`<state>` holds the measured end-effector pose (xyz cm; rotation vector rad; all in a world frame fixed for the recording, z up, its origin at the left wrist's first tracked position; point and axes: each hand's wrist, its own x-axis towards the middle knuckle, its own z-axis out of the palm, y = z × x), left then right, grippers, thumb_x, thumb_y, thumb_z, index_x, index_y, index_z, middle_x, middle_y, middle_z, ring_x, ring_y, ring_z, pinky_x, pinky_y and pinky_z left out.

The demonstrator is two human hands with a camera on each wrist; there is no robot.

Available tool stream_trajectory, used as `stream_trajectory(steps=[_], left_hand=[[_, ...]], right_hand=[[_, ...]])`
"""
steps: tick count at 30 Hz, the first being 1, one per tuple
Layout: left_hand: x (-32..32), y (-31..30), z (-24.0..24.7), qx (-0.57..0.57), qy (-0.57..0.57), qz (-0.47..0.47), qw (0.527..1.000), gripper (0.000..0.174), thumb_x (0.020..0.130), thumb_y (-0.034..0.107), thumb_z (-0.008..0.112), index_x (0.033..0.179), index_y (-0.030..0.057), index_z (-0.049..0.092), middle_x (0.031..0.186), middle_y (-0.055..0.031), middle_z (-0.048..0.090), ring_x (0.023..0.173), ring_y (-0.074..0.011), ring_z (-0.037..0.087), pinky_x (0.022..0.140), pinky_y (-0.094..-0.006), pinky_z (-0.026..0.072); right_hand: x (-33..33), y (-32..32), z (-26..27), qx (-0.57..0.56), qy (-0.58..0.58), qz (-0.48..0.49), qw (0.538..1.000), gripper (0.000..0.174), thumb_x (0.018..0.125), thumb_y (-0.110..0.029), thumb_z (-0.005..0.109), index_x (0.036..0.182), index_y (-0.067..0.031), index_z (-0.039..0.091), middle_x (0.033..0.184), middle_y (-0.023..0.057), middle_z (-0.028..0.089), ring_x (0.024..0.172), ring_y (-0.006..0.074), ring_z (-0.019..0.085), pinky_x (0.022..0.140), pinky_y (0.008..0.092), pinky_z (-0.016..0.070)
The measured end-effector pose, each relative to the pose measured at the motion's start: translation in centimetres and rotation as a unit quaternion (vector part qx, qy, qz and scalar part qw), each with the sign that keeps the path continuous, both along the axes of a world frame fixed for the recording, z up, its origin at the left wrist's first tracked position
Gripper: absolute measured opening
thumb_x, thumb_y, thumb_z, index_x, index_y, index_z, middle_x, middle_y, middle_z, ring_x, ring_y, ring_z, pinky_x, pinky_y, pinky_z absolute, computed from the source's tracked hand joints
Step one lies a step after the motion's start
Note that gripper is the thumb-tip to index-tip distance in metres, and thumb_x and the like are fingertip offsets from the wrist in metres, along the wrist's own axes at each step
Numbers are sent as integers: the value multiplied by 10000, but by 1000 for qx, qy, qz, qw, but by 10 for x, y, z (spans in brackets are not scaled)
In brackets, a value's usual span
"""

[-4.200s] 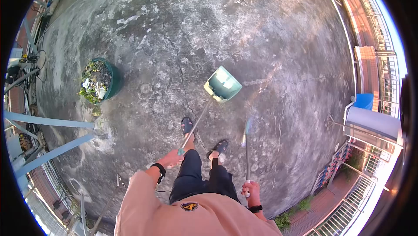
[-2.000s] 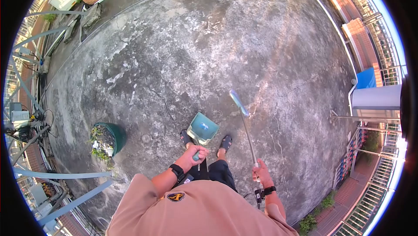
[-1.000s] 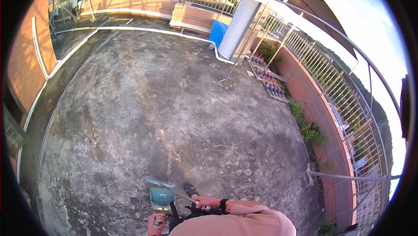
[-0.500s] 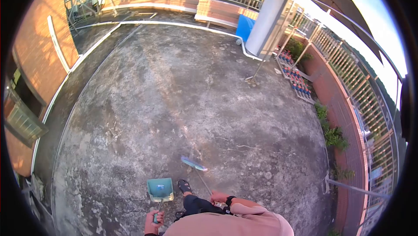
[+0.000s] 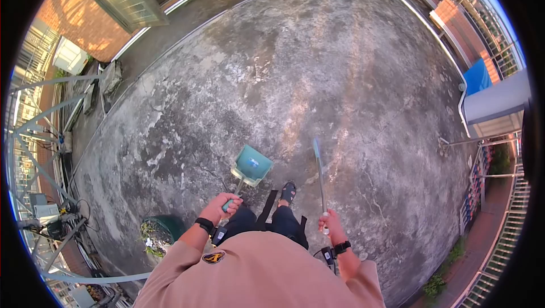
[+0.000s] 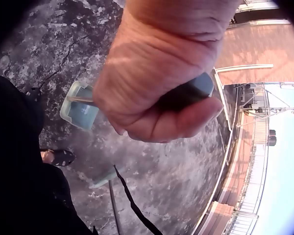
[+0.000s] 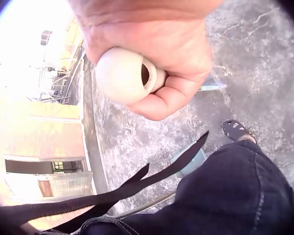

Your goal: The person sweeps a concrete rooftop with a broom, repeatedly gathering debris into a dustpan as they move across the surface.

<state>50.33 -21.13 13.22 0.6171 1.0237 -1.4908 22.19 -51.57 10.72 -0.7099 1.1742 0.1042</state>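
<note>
In the head view my left hand (image 5: 217, 208) grips the green handle of a long-handled dustpan (image 5: 258, 167). The pan is pale green, and a small white-and-blue patch (image 5: 252, 162) shows inside it. To the right, my right hand (image 5: 335, 226) holds a broom (image 5: 323, 186) by the upper end of its grey stick. The broom's narrow light-blue head (image 5: 316, 148) points forward, apart from the pan. Curled fingers wrap the dark grip (image 6: 186, 93) in the left wrist view. In the right wrist view a white rounded handle end (image 7: 118, 76) protrudes from the fist.
Stained concrete floor (image 5: 272, 103) spreads ahead. A green planter (image 5: 170, 227) stands at the left, near metal struts (image 5: 45, 120). A grey cylindrical tank (image 5: 497, 103) and a blue sheet (image 5: 477, 78) are at the right. Dark straps (image 7: 171, 169) hang by the legs.
The view swung to the right and then came back. The dustpan was drawn nearer the body from farther ahead. The broom head, earlier beside the pan's front, now lies off to its right.
</note>
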Motion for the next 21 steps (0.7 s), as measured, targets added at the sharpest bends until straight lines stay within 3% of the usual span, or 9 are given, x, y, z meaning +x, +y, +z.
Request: stream_trajectory(steps=[3, 5, 8, 10, 13, 15, 17, 20, 21], left_hand=[[20, 4, 4, -21, 6, -2, 1000, 96, 802, 88, 478, 778, 2, 442, 573, -4, 419, 402, -57, 365, 321, -186, 288], [36, 11, 4, -39, -6, -3, 999, 113, 792, 83, 490, 727, 20, 421, 577, -13, 420, 413, -57, 383, 322, -181, 292], [63, 25, -17, -61, 9, -20, 998, 130, 776, 75, 503, 699, 34, 407, 580, -19, 423, 420, -59, 397, 326, -179, 303], [92, 26, -30, -91, 13, -27, 995, 125, 773, 75, 507, 704, 33, 411, 578, -19, 423, 420, -60, 398, 326, -181, 305], [109, 33, -45, -78, 20, -61, 995, 144, 772, 88, 517, 671, 40, 425, 570, -17, 430, 417, -69, 400, 328, -180, 299], [123, 30, -50, -80, 24, -66, 994, 146, 774, 91, 516, 668, 46, 425, 566, -17, 433, 415, -72, 400, 330, -185, 300], [135, 29, -53, -80, 22, -96, 992, 151, 777, 96, 513, 662, 59, 423, 558, -18, 437, 410, -79, 401, 333, -196, 303], [144, 24, -54, -92, 20, -104, 990, 144, 778, 96, 510, 670, 65, 420, 559, -19, 449, 412, -82, 409, 337, -205, 309], [144, 21, -56, -102, 24, -100, 990, 144, 778, 96, 510, 670, 65, 420, 559, -19, 449, 412, -82, 409, 337, -205, 309]], right_hand=[[49, -30, -29, -34, -33, 41, 998, 432, 694, 64, 503, 1077, -38, 333, 613, 58, 458, 451, 150, 482, 343, 310, 400], [92, -39, -34, -93, -17, 5, 995, 324, 703, 19, 503, 1012, 2, 408, 543, 57, 461, 393, 163, 470, 337, 312, 415], [146, -37, -40, -134, 13, 43, 990, 354, 694, 26, 482, 1041, 13, 409, 554, 76, 479, 393, 170, 476, 335, 312, 414], [181, -29, -51, -195, 42, 131, 971, 407, 681, 41, 459, 1081, 15, 393, 568, 99, 499, 401, 194, 495, 342, 326, 416], [217, 30, -59, -240, 132, 247, 930, 375, 671, 51, 453, 1041, 10, 404, 576, 121, 510, 408, 218, 511, 348, 352, 419], [212, 78, -78, -226, 147, 314, 910, 391, 684, 48, 464, 1054, 1, 346, 575, 141, 505, 418, 229, 521, 359, 374, 429], [180, 136, -89, -152, 78, 346, 922, 467, 733, 20, 475, 1108, -39, 203, 602, 134, 503, 431, 223, 521, 376, 375, 433], [164, 193, -22, -101, 138, 478, 862, 549, 738, -16, 508, 1209, -10, 227, 695, 139, 548, 570, 215, 575, 530, 321, 491], [148, 203, -17, -146, 116, 506, 842, 584, 737, -21, 519, 1246, -3, 233, 726, 127, 556, 621, 209, 581, 566, 304, 486]])
